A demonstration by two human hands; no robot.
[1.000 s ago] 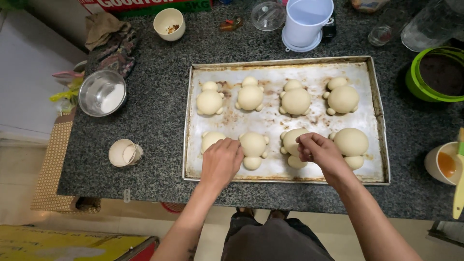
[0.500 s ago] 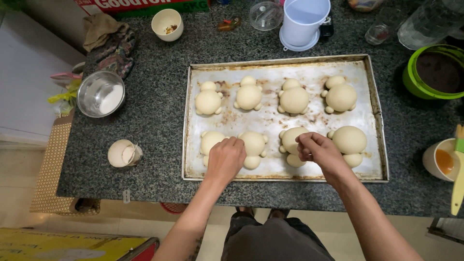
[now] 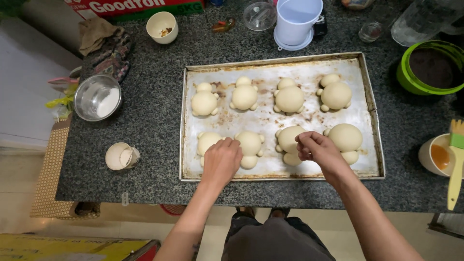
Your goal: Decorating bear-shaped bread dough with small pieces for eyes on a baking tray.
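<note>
A metal baking tray (image 3: 268, 123) lies on the dark granite counter with two rows of pale, turtle-shaped dough pieces. My left hand (image 3: 221, 162) rests curled on the tray's near row, between the near-left dough piece (image 3: 208, 141) and its neighbour (image 3: 250, 144), touching both. My right hand (image 3: 317, 150) is pinched over the right side of the third near piece (image 3: 288, 140), fingertips on the dough. The near-right piece (image 3: 345, 138) lies just beyond that hand. The far row (image 3: 244, 96) is untouched.
Left of the tray stand a steel bowl (image 3: 98, 97) and a small tipped cup (image 3: 121, 156). Behind it are a cream cup (image 3: 161, 26), a white pitcher (image 3: 296, 21) and a clear lid (image 3: 260, 15). On the right are a green tub (image 3: 429, 67), a bowl of orange liquid (image 3: 437, 155) and a brush (image 3: 455, 164).
Both hands stay on the near row with only slight finger movement. The view has drifted a little.
</note>
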